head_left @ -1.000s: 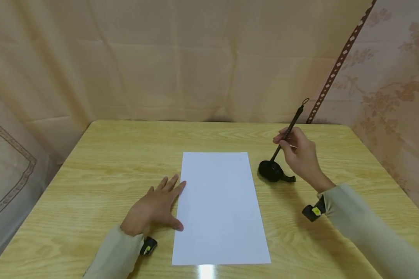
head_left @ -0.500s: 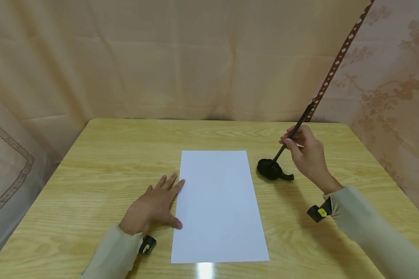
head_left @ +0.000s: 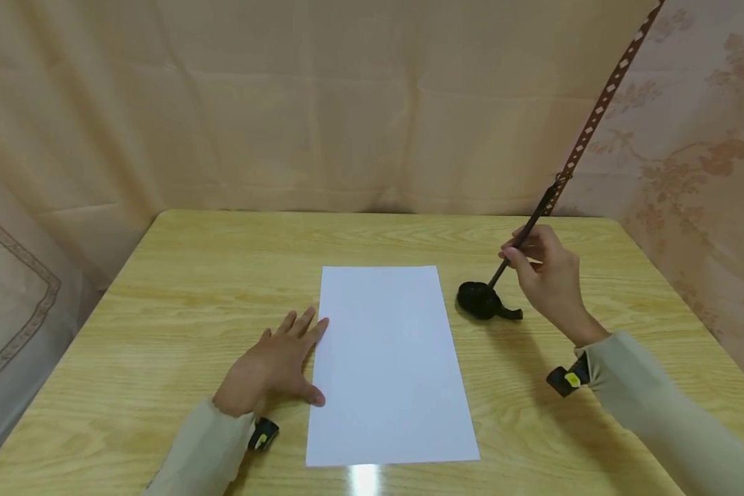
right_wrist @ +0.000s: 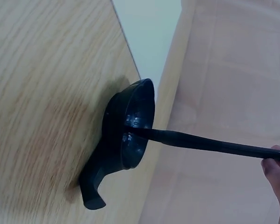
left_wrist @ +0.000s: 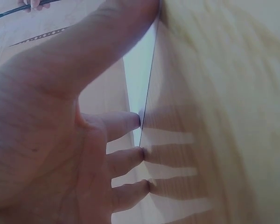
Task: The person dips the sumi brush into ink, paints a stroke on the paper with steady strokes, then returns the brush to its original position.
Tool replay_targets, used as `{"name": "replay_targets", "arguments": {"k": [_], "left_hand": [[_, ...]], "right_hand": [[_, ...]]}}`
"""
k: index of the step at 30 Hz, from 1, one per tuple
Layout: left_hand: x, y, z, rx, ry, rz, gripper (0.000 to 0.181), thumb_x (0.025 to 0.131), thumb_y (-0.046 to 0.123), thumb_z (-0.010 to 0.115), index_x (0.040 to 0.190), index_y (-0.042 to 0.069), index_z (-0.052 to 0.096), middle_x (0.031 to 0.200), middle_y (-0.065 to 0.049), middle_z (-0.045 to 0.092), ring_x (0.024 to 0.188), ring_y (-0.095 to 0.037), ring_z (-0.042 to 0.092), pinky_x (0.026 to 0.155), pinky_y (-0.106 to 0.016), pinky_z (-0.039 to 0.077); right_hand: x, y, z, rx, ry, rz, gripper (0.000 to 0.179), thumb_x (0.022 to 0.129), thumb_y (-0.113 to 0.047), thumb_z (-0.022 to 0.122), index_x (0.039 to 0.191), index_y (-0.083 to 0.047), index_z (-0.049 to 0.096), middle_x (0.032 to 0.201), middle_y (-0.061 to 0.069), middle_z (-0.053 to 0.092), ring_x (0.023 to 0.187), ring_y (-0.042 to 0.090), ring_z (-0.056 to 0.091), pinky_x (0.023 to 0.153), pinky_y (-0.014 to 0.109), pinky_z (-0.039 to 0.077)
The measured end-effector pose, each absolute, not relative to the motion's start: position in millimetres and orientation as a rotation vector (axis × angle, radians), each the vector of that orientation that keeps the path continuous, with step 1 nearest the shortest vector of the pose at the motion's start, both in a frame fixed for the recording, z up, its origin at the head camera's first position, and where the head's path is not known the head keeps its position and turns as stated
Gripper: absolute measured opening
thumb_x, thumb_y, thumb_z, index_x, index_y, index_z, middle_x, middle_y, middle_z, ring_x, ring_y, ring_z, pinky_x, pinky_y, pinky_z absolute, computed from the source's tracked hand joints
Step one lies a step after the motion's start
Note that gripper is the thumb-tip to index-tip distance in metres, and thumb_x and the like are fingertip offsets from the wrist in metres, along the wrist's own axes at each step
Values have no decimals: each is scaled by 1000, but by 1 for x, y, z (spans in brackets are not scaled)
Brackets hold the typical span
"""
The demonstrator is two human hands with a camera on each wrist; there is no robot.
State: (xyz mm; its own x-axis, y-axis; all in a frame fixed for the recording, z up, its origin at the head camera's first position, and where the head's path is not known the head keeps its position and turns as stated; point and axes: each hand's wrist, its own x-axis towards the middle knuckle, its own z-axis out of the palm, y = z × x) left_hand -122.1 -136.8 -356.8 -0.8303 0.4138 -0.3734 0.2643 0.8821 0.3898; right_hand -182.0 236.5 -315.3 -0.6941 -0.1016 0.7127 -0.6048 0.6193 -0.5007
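Right of centre in the head view, the right hand (head_left: 548, 275) pinches the shaft of a dark brush (head_left: 538, 210), which slants down leftward to a black dish (head_left: 476, 301); the right wrist view shows its lower end inside the bowl. White paper (head_left: 390, 365) occupies the centre, just beside the dish. At lower left, the left hand (head_left: 273, 365) spreads its fingers wide, thumb and index finger on the paper's left edge; in the left wrist view, the thumb hides part of the sheet. A wood-grained table (head_left: 180, 275) lies beneath; pale cloth (head_left: 285, 103) hangs along the top.
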Motion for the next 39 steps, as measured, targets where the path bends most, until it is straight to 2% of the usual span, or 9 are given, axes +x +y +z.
{"name": "replay_targets", "arguments": {"k": [6, 23, 34, 39], "left_hand": [[-123, -136, -357, 493, 2596, 452, 118, 62, 44, 87, 153, 9, 20, 160, -17, 4, 145, -45, 4, 107, -71, 15], [-125, -137, -364, 514, 2599, 454, 122, 59, 47, 86, 153, 8, 18, 160, -18, 3, 144, -47, 4, 105, -73, 16], [-123, -137, -362, 521, 2601, 465, 121, 60, 46, 86, 153, 8, 19, 160, -18, 4, 144, -47, 5, 105, -73, 17], [-122, -137, -360, 519, 2606, 456, 121, 60, 46, 86, 152, 7, 19, 160, -19, 5, 144, -47, 5, 105, -73, 17]], "right_hand": [[-182, 234, -317, 557, -2191, 1092, 20, 87, 9, 61, 105, 14, 54, 90, 23, 67, 81, -17, 60, 65, 4, 48], [-178, 256, -316, 483, -2180, 904, 22, 83, 8, 67, 103, 11, 57, 87, 22, 68, 80, -25, 53, 64, -2, 42], [-181, 255, -317, 476, -2165, 941, 24, 78, 10, 71, 99, 10, 58, 84, 22, 67, 78, -22, 54, 63, 0, 44], [-182, 253, -315, 483, -2138, 965, 23, 80, 8, 70, 99, 11, 58, 86, 21, 66, 79, -20, 56, 66, 0, 45]]}}
